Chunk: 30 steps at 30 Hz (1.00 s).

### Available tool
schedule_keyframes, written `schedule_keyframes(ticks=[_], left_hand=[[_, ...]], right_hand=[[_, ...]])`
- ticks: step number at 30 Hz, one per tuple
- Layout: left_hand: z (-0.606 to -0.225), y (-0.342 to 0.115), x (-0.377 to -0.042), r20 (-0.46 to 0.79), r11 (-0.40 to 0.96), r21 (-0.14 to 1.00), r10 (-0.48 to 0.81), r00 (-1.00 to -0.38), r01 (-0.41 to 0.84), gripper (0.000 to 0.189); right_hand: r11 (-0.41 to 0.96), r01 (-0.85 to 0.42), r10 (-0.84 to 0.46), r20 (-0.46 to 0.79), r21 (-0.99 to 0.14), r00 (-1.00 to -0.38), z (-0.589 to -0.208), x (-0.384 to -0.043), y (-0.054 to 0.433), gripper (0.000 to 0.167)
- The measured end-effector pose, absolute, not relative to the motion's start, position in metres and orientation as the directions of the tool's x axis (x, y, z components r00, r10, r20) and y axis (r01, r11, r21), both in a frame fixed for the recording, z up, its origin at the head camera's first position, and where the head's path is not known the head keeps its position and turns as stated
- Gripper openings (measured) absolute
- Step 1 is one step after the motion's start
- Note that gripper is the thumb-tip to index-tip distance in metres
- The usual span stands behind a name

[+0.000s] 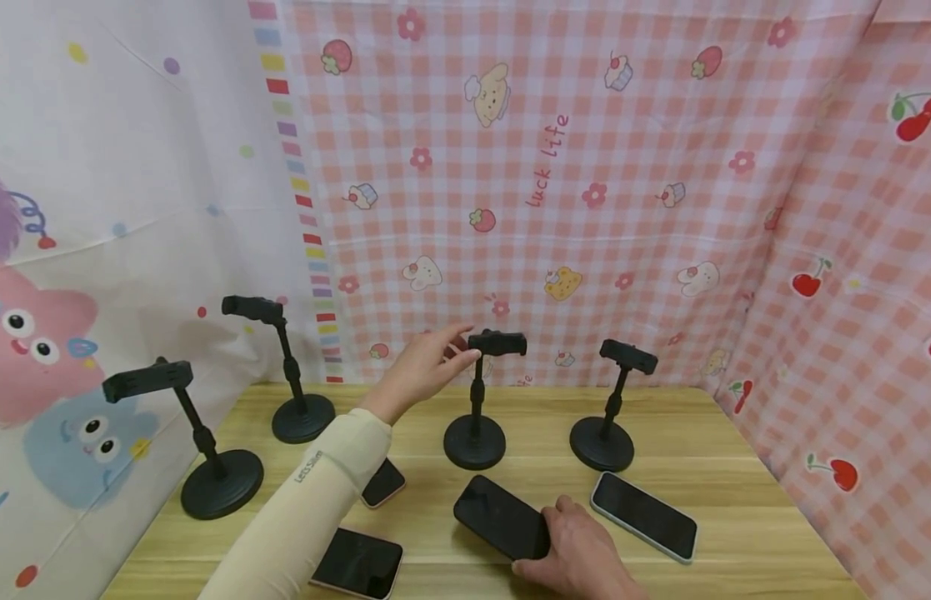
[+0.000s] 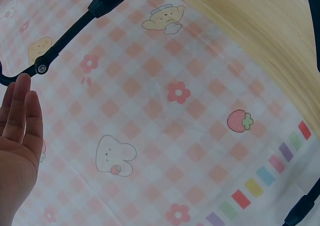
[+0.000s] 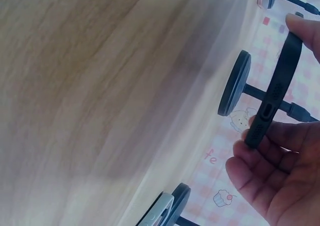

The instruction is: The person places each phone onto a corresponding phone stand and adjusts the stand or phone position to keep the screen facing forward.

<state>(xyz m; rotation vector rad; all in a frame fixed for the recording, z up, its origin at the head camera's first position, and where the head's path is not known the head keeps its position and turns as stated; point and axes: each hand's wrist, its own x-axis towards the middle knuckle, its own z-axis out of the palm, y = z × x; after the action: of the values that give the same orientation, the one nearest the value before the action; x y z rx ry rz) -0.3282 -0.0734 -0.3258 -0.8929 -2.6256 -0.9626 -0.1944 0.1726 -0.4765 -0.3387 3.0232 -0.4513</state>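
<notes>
My left hand (image 1: 427,367) reaches to the left end of the clamp of the middle black phone stand (image 1: 476,408). Its fingers look fairly straight in the left wrist view, with the fingertips (image 2: 23,81) close by the stand's bent top; whether they touch it is unclear. Below, my right hand (image 1: 581,546) holds a black smartphone (image 1: 503,517), thumb on one edge and fingers on the other. That phone is tilted above the wooden table, screen up. In the right wrist view, the phone's bottom edge (image 3: 274,94) with its charging port faces the camera.
More black phone stands rise at the far left (image 1: 300,417), near left (image 1: 221,483) and right (image 1: 603,442). A light-framed phone (image 1: 645,517) lies at right. Two pink-edged phones, one nearer (image 1: 360,562) and one farther (image 1: 384,483), are partly behind the left sleeve. Printed cloth hangs around the table.
</notes>
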Motion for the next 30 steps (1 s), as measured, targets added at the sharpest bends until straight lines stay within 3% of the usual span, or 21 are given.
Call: schedule_keyframes(ticks=[20,30], left_hand=[[-0.3235,-0.0641,-0.3275,0.454,0.586,0.498,0.452,-0.767,0.64,0.04],[-0.3238,-0.063,-0.3276,0.468,0.573,0.49,0.462,-0.753,0.657,0.037]], right_hand=[[0.918,-0.217,-0.171,0.163,-0.333,-0.972,-0.4757,-0.1925,0.175,0.077],[0.908,-0.179,-0.073,0.278,-0.379,-0.958,-0.4738,-0.1928,0.171,0.079]])
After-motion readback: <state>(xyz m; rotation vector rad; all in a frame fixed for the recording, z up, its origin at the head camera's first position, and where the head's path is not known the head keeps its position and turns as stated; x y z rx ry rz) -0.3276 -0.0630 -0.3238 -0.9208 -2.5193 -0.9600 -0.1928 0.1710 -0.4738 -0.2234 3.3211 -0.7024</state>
